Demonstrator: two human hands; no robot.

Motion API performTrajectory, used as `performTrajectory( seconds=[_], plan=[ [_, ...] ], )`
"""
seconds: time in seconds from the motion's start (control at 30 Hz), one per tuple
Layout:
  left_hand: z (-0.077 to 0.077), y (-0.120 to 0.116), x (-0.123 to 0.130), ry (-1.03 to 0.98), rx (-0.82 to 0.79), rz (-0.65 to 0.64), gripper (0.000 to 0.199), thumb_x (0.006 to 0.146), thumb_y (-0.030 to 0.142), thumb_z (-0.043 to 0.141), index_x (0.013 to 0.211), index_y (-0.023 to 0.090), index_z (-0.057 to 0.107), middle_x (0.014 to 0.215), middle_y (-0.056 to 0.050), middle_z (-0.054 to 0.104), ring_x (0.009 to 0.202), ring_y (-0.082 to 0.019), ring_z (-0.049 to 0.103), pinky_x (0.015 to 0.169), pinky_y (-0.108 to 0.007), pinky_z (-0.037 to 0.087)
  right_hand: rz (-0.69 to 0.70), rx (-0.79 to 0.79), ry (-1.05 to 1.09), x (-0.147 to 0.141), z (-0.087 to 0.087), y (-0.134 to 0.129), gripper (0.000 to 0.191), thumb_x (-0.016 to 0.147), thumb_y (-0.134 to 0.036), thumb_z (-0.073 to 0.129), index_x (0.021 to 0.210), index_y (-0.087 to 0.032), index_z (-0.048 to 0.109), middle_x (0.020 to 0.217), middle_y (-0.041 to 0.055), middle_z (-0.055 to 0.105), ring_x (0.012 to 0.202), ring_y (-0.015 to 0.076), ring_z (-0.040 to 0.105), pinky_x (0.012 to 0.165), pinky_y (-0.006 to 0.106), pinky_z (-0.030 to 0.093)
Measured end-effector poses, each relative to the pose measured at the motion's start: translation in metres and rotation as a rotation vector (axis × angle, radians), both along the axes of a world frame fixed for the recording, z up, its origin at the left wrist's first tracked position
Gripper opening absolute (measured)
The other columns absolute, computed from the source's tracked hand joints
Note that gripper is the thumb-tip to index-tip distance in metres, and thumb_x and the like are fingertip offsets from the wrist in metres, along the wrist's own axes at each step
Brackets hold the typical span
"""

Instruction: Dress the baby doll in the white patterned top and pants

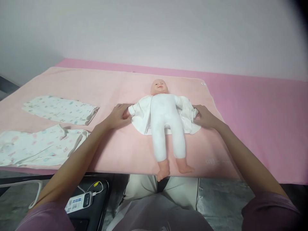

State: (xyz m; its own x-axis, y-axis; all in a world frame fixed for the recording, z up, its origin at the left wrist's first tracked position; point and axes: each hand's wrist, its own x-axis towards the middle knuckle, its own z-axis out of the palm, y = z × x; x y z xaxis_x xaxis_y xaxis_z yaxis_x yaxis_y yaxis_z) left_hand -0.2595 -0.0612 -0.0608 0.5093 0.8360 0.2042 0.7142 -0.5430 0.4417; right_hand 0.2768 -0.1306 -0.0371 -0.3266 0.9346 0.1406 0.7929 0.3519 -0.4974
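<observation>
A baby doll [166,112] lies on its back with its head away from me and its feet at the near table edge. Its torso and legs are white fabric. A white baby jacket [144,110] is spread open beneath it, with sleeves around both arms. My left hand [117,116] is closed around the doll's hand [126,113], which sticks out of the left cuff. At the other side, my right hand [205,116] pinches the jacket's right cuff [195,112]. Whether the doll's other hand is inside that cuff is hidden.
Two folded printed baby garments lie at left, one farther back [61,109] and one nearer [38,144]. A pink mat [115,83] covers much of the table. Below the left edge, a white power bank [80,201] with a cable rests on a black surface.
</observation>
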Motion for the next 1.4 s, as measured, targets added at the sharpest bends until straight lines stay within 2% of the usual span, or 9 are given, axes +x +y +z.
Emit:
performTrajectory(
  seconds=[0.23, 0.43, 0.63, 0.83, 0.93, 1.07, 1.23, 1.3, 1.4],
  plan=[
    [-0.006, 0.023, 0.035, 0.138, 0.118, 0.126, 0.055, 0.090, 0.050, 0.072, 0.136, 0.021, 0.074, 0.132, -0.016, 0.077, 0.124, -0.041, 0.064, 0.109, -0.056, 0.050, -0.236, 0.185, -0.072, -0.017, -0.042, 0.031, 0.035, 0.087, -0.040, 0.067, 0.116, -0.021, 0.066, 0.113, 0.0193, 0.070, 0.102, 0.0400, 0.060, 0.089, 0.055, 0.052],
    [0.006, 0.060, 0.053, 0.148, 0.148, 0.149, 0.048, 0.098, 0.036, 0.058, 0.142, 0.024, 0.075, 0.131, -0.015, 0.076, 0.121, -0.039, 0.068, 0.102, -0.051, 0.051, -0.252, 0.331, -0.231, 0.008, -0.030, 0.067, 0.034, 0.104, -0.031, 0.045, 0.126, -0.020, 0.069, 0.117, 0.0199, 0.069, 0.110, 0.0418, 0.060, 0.102, 0.062, 0.048],
    [0.011, 0.105, 0.077, 0.170, 0.122, 0.160, 0.053, 0.096, 0.032, 0.060, 0.147, 0.027, 0.073, 0.134, -0.016, 0.075, 0.127, -0.041, 0.065, 0.109, -0.055, 0.048, -0.253, 0.288, -0.246, 0.029, -0.033, 0.105, 0.039, 0.104, -0.036, 0.046, 0.128, -0.020, 0.072, 0.116, 0.0213, 0.070, 0.116, 0.0454, 0.062, 0.105, 0.068, 0.049],
    [0.006, 0.061, 0.071, 0.022, 0.190, 0.295, 0.075, 0.093, 0.050, 0.073, 0.161, 0.024, 0.055, 0.162, -0.020, 0.056, 0.147, -0.046, 0.051, 0.124, -0.062, 0.039, -0.294, 0.293, -0.173, 0.042, -0.047, 0.063, 0.080, 0.096, -0.051, 0.062, 0.167, -0.015, 0.051, 0.157, 0.0261, 0.062, 0.144, 0.0501, 0.056, 0.119, 0.071, 0.046],
    [0.004, 0.021, 0.068, -0.088, 0.132, 0.451, 0.062, 0.098, 0.064, 0.069, 0.141, 0.021, 0.057, 0.147, -0.020, 0.062, 0.137, -0.044, 0.055, 0.121, -0.062, 0.042, -0.470, 0.288, -0.094, 0.042, -0.046, 0.018, 0.083, 0.095, -0.067, 0.069, 0.159, -0.017, 0.058, 0.144, 0.0249, 0.069, 0.132, 0.0470, 0.063, 0.114, 0.066, 0.050],
    [0.004, -0.003, 0.080, -0.080, -0.082, 0.506, 0.048, 0.098, 0.070, 0.068, 0.108, 0.024, 0.058, 0.115, -0.014, 0.073, 0.122, -0.042, 0.062, 0.115, -0.061, 0.044, -0.517, 0.068, -0.026, 0.029, -0.040, -0.017, 0.059, 0.096, -0.077, 0.069, 0.123, -0.024, 0.072, 0.113, 0.0149, 0.076, 0.102, 0.0369, 0.071, 0.089, 0.051, 0.056],
    [0.016, 0.017, 0.089, -0.055, -0.304, 0.473, 0.035, 0.097, 0.049, 0.069, 0.078, 0.024, 0.054, 0.087, -0.007, 0.070, 0.098, -0.033, 0.066, 0.101, -0.049, 0.046, -0.522, -0.268, 0.095, 0.018, -0.016, -0.001, 0.049, 0.095, -0.073, 0.071, 0.092, -0.024, 0.071, 0.089, 0.0056, 0.072, 0.081, 0.0262, 0.065, 0.074, 0.038, 0.048],
    [0.030, 0.028, 0.100, -0.249, -0.338, 0.477, 0.034, 0.100, 0.044, 0.062, 0.075, 0.024, 0.051, 0.080, -0.004, 0.062, 0.086, -0.026, 0.062, 0.086, -0.041, 0.046, -0.512, -0.277, 0.282, 0.009, 0.004, 0.017, 0.046, 0.097, -0.069, 0.069, 0.093, -0.024, 0.071, 0.090, 0.0055, 0.072, 0.082, 0.0257, 0.065, 0.074, 0.038, 0.050],
    [0.053, 0.032, 0.137, -0.597, -0.116, 0.412, 0.023, 0.103, 0.036, 0.054, 0.084, 0.025, 0.048, 0.085, -0.003, 0.061, 0.085, -0.022, 0.060, 0.078, -0.037, 0.047, -0.446, -0.037, 0.485, -0.027, 0.040, 0.043, 0.041, 0.107, -0.065, 0.054, 0.103, -0.026, 0.066, 0.094, 0.0075, 0.070, 0.084, 0.0281, 0.066, 0.074, 0.041, 0.054]
  ],
)
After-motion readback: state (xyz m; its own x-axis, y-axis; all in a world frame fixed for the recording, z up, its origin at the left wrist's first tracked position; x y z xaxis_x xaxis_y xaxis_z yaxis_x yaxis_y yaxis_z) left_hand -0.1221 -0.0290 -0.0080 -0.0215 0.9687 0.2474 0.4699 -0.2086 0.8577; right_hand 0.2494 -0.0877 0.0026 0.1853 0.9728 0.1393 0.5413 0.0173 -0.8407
